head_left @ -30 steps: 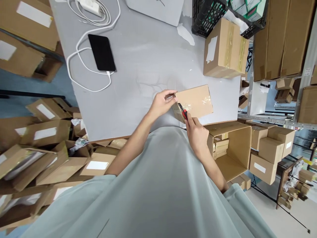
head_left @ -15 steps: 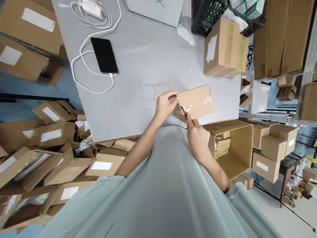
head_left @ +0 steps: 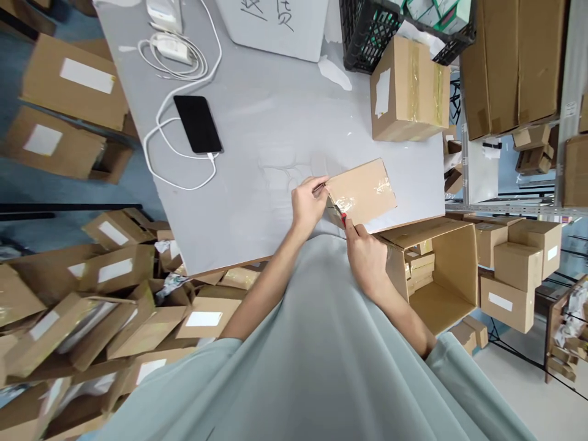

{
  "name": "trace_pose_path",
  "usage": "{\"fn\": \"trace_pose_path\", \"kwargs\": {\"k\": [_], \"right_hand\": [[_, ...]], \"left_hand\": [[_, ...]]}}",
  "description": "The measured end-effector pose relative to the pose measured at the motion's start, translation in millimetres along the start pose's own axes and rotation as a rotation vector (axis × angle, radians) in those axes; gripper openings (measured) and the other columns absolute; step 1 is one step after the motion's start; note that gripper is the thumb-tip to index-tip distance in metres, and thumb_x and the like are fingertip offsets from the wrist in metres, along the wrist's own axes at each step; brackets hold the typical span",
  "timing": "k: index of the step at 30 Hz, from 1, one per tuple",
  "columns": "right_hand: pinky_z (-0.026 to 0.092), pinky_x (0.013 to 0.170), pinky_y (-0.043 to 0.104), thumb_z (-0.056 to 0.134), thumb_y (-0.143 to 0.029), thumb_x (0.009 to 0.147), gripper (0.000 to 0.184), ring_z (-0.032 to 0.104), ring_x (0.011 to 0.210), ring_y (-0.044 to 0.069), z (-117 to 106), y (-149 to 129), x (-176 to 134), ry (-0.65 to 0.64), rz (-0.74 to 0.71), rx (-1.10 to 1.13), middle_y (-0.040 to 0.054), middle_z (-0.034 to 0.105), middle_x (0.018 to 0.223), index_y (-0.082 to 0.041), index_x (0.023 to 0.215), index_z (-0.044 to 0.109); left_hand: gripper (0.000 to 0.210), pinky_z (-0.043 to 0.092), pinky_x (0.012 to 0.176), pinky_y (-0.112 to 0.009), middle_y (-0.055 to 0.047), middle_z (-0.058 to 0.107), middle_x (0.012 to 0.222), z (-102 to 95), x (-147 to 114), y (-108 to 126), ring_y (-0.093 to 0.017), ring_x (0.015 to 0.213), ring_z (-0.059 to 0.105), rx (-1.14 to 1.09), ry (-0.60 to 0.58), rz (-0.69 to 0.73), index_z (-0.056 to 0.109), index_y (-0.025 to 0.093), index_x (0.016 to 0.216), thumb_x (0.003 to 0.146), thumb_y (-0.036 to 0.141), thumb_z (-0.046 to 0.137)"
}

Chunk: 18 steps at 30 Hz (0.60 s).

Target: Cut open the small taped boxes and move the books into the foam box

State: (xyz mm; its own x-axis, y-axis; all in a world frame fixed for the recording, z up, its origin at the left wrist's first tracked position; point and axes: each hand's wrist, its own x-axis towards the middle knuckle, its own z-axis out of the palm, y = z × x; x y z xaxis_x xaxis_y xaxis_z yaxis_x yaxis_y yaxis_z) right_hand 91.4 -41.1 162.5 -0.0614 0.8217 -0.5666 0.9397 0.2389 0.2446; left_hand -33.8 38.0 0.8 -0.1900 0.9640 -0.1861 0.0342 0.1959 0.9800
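A small cardboard box (head_left: 361,190) with clear tape on it lies at the front of the table. My left hand (head_left: 309,202) is closed on its left corner, thumb and fingers pinching near the edge. In my right hand (head_left: 366,252) is a box cutter (head_left: 343,217) with a red part showing; most of its handle is hidden in the fist. The dark blade points up and left and meets the taped left end of the box.
On the grey table (head_left: 266,110) are a black phone (head_left: 198,124) on a white cable, a charger (head_left: 172,48), a taped carton (head_left: 408,92) and a black crate (head_left: 370,37). An open carton (head_left: 452,269) stands below the right edge. Several opened boxes (head_left: 114,269) crowd the left.
The camera view has shifted and turned slightly. Both hands keep their hold, and the box cutter stays at the box's left end with little visible movement.
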Motion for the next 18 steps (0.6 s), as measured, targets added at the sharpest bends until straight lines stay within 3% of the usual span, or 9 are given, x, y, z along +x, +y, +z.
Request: {"fn": "trace_pose_path", "kwargs": {"k": [9,15,18], "right_hand": [[0.056,0.066,0.023,0.039,-0.015,0.114,0.060,0.081,0.089,0.018,0.9,3.8,-18.5,-0.052,0.005,0.011,0.0139,0.075,0.122,-0.024,0.173,0.040],[0.051,0.064,0.024,0.038,-0.019,0.116,0.058,0.080,0.088,0.019,7.0,8.8,-20.5,-0.006,0.016,0.072,0.0121,0.077,0.124,-0.028,0.173,0.043],[0.049,0.064,0.023,0.035,-0.023,0.118,0.057,0.079,0.084,0.018,9.9,11.5,-19.6,0.036,0.064,0.102,0.0115,0.078,0.125,-0.032,0.173,0.044]], "left_hand": [[0.032,0.064,0.111,-0.044,-0.010,0.081,0.128,2.0,-4.7,-3.4,-0.026,0.117,0.079,0.006,-0.034,-0.005,0.083,0.019,0.116,0.090,0.025,0.065],[0.032,0.061,0.115,-0.042,-0.010,0.079,0.134,-2.9,-6.6,-4.5,-0.024,0.127,0.076,-0.017,-0.056,0.027,0.078,0.021,0.122,0.096,0.033,0.063],[0.024,0.059,0.115,-0.043,-0.011,0.079,0.135,-7.8,-5.4,-3.3,-0.025,0.134,0.073,-0.016,-0.098,0.040,0.077,0.022,0.112,0.099,0.034,0.060]]}}
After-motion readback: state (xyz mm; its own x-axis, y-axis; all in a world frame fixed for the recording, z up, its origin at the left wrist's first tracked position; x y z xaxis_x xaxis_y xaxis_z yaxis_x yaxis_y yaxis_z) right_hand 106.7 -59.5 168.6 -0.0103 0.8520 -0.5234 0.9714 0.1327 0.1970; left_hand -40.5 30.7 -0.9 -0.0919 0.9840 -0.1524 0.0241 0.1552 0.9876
